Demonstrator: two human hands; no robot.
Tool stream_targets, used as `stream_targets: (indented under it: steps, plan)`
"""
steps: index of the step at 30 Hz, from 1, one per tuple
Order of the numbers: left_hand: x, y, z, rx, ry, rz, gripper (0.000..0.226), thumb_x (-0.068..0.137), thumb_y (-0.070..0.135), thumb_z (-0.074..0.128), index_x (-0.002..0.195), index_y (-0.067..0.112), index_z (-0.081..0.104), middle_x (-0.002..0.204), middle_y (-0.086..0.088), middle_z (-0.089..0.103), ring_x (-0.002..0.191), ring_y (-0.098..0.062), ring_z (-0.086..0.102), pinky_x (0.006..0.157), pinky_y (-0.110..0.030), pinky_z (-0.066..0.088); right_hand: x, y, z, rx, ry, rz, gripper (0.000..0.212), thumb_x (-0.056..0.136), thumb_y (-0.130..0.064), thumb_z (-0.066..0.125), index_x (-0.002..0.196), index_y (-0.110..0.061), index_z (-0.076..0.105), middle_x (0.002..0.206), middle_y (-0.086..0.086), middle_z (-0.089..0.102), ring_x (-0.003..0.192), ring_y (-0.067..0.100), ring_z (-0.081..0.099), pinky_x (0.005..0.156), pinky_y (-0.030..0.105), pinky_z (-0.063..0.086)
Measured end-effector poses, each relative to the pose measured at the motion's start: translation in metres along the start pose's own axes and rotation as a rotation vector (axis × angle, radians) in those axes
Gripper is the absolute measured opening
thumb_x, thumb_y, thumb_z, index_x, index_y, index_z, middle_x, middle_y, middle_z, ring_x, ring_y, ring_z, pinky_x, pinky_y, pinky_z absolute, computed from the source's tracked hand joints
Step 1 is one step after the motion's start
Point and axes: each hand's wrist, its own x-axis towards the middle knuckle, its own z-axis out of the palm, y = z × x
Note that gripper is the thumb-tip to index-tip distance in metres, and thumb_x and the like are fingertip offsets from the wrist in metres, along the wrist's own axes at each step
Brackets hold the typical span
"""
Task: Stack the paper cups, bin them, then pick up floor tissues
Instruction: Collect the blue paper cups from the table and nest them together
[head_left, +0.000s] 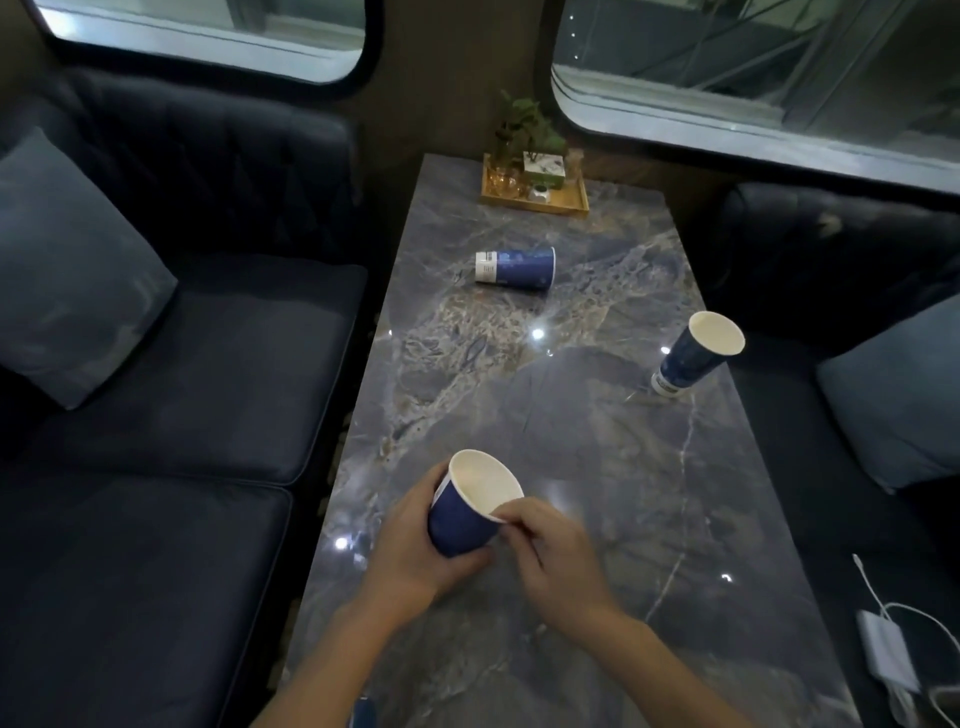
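Observation:
A blue paper cup (462, 519) with a white inside is held tilted above the near part of the marble table (597, 493). My left hand (410, 551) wraps its side and base. My right hand (550, 551) pinches its rim with thumb and finger. A second blue cup (515, 267) lies on its side in the table's far middle, its mouth to the right. A third blue cup (693, 353) stands at the right edge, leaning right in the view. No tissues or bin are visible.
A wooden tray (535, 200) with a small plant and glass items sits at the table's far end. Dark sofas with blue cushions (67, 270) flank the table. A white charger and cable (888, 654) lie on the right seat.

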Motion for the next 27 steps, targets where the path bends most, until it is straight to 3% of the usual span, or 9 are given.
stream_targets:
  steps: [6,11,13,16,18,20,23,26,27]
  plan:
    - [0.004,0.005,0.002,0.024,-0.057,-0.003,0.089,0.057,0.045,0.091,0.134,0.038,0.048,0.11,0.025,0.068,0.095,0.001,0.069,0.072,-0.021,0.057,0.003,0.003,-0.005,0.139,0.017,0.153,0.026,0.086,-0.011,0.057,0.093,-0.036,0.064,0.088,-0.028,0.065,0.082,0.008,0.067,0.075,0.029,0.056]
    - [0.009,0.011,0.013,0.021,-0.053,-0.035,0.065,0.057,0.041,0.091,0.109,0.046,0.054,0.098,0.029,0.069,0.082,0.001,0.07,0.062,-0.014,0.053,0.011,0.011,-0.011,0.151,0.017,0.194,0.037,0.087,-0.013,0.057,0.085,-0.049,0.063,0.081,-0.024,0.066,0.075,0.008,0.066,0.072,0.029,0.056]
    - [0.014,0.01,0.019,0.009,-0.067,-0.056,0.061,0.059,0.034,0.091,0.108,0.041,0.056,0.096,0.027,0.069,0.081,0.001,0.069,0.062,-0.015,0.053,0.016,0.019,-0.013,0.181,0.016,0.233,0.03,0.087,-0.016,0.057,0.085,-0.045,0.065,0.081,-0.021,0.067,0.074,0.008,0.065,0.072,0.029,0.055]
    - [0.022,0.002,0.025,-0.025,-0.106,-0.101,0.062,0.062,0.032,0.089,0.115,0.034,0.058,0.095,0.014,0.074,0.082,-0.007,0.072,0.07,-0.037,0.06,0.023,0.03,-0.021,0.218,0.028,0.282,0.019,0.086,-0.02,0.058,0.092,-0.036,0.067,0.084,-0.01,0.07,0.075,0.019,0.066,0.072,0.035,0.056]
    - [0.026,-0.003,0.028,-0.043,-0.115,-0.123,0.062,0.061,0.032,0.089,0.114,0.035,0.058,0.095,0.011,0.074,0.082,-0.011,0.072,0.071,-0.043,0.06,0.032,0.042,-0.035,0.213,0.061,0.325,0.021,0.084,-0.02,0.058,0.096,-0.035,0.066,0.089,0.001,0.07,0.076,0.025,0.066,0.073,0.039,0.055]
    - [0.027,-0.004,0.031,-0.055,-0.118,-0.143,0.062,0.061,0.035,0.089,0.113,0.04,0.057,0.097,0.014,0.073,0.085,-0.011,0.071,0.073,-0.041,0.061,0.044,0.059,-0.056,0.169,0.107,0.348,0.025,0.085,-0.017,0.058,0.1,-0.036,0.064,0.093,0.007,0.07,0.077,0.029,0.066,0.073,0.041,0.055]
    - [0.028,-0.007,0.034,-0.07,-0.131,-0.174,0.059,0.063,0.029,0.09,0.109,0.046,0.056,0.096,0.017,0.072,0.084,-0.01,0.071,0.071,-0.037,0.061,0.066,0.087,-0.097,0.034,0.185,0.382,0.029,0.087,-0.004,0.058,0.106,-0.026,0.062,0.099,0.004,0.065,0.081,0.02,0.061,0.073,0.031,0.053]
    - [0.027,-0.009,0.035,-0.08,-0.139,-0.202,0.061,0.063,0.028,0.091,0.11,0.044,0.056,0.096,0.017,0.073,0.086,-0.009,0.071,0.067,-0.03,0.06,0.09,0.113,-0.137,-0.201,0.197,0.381,0.034,0.084,0.001,0.057,0.116,-0.01,0.06,0.122,0.008,0.058,0.092,0.021,0.06,0.077,0.013,0.049]
    - [0.026,-0.009,0.036,-0.082,-0.142,-0.21,0.061,0.062,0.028,0.091,0.109,0.045,0.055,0.096,0.02,0.072,0.086,-0.007,0.071,0.065,-0.026,0.058,0.098,0.122,-0.149,-0.274,0.193,0.368,0.036,0.082,0.002,0.057,0.117,-0.007,0.06,0.131,0.01,0.054,0.097,0.025,0.061,0.084,0.017,0.05]
